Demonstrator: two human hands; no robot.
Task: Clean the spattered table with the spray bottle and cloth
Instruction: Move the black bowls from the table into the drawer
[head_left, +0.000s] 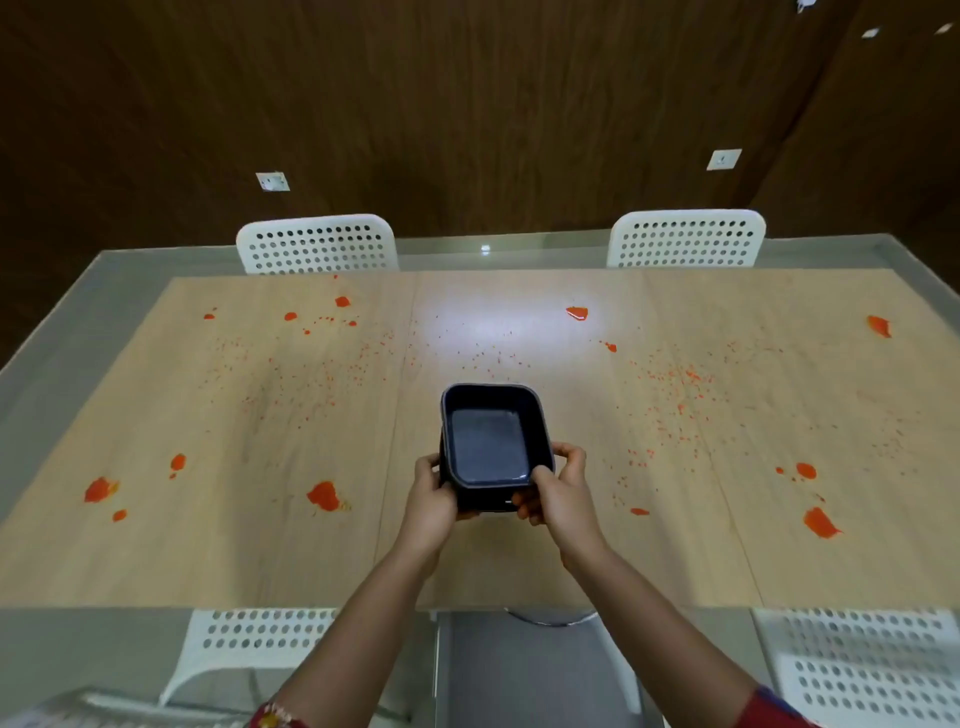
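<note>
dark wood-panel wall (467, 104) behind. long table (519, 566), pale wood top w/ a glassy grey border (62, 364) all round. red spatter across most of the top: big blobs near left (323, 494) and near right (821, 522), one at far centre (576, 313), fine specks between.

left hand (434, 499) and right hand (558, 493) both grasp a dark tub (488, 447), one per near corner, fingers curled round the rim. tub looks empty inside. can't tell if it sits on the top or is held just above it. spray bottle and cloth not in view.

step in hand, prob.: get the tub out of the way before any wiping.
- keep it level, both hands on.
- put it down on a bare patch, not on a blob. the strip of table just in front of the person looks bare.

edges/room: 2 white chairs at the far edge (317, 244) (685, 239), 2 at the near edge (249, 644) (862, 670), person between the near pair. far blobs = long reach across; blobs near the side edges may smear onto the border.
</note>
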